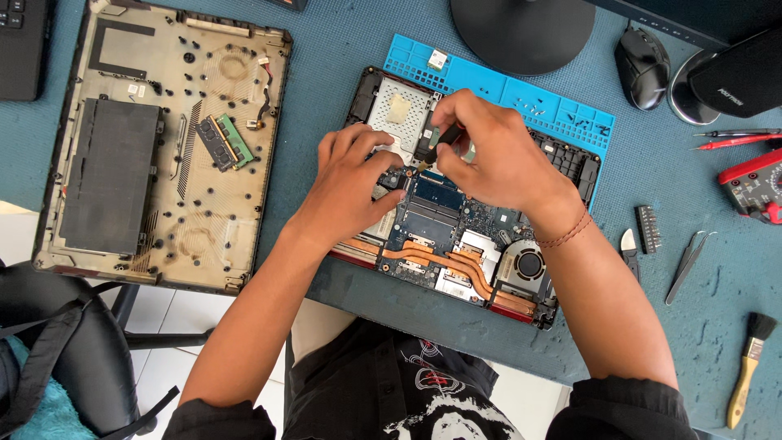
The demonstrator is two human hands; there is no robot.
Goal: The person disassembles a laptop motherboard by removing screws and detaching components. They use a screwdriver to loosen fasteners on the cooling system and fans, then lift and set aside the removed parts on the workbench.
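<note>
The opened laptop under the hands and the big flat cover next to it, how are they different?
The opened laptop shows blue circuit boards, copper pipes and a round fan; the flat cover is mostly tan, with black patches. The laptop lies tilted on a blue mat, with the left hand and right hand on it; the cover lies alone, untouched. The right hand holds a dark tool. Both lie insides up on the blue table.

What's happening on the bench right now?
A person works on an opened laptop lying on a blue mat. The right hand holds a dark tool over the board; the left hand rests on the board beside it. The removed bottom cover lies to the left, tweezers and a brush to the right.
</note>
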